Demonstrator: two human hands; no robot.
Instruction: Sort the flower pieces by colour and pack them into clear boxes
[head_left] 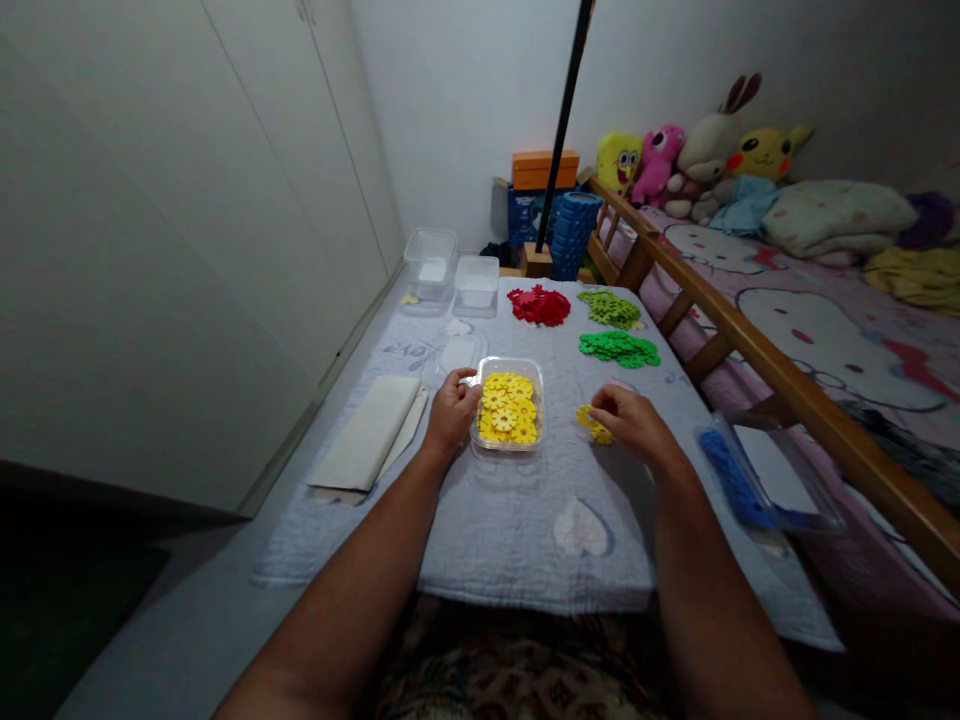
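A clear plastic tub (pixel 538 400) filled with yellow flower-shaped pieces (pixel 508 408) stands on the quilted cloth (pixel 517 510) in front of me. My left hand (pixel 452 410) grips the tub's left side, fingers curled on its rim. My right hand (pixel 628 420) rests on the cloth to the right of the tub, fingers closed over a few loose yellow pieces (pixel 592 424).
Farther back lie a red pile (pixel 538 305) and two green piles (pixel 609 308) (pixel 619 348). Two clear tubs (pixel 430 262) (pixel 477 282) and a lid (pixel 456 355) sit at the back left. A tub with blue pieces (pixel 739 485) leans at right, a folded white cloth (pixel 371 430) at left, a wooden bed rail (pixel 757 350) alongside.
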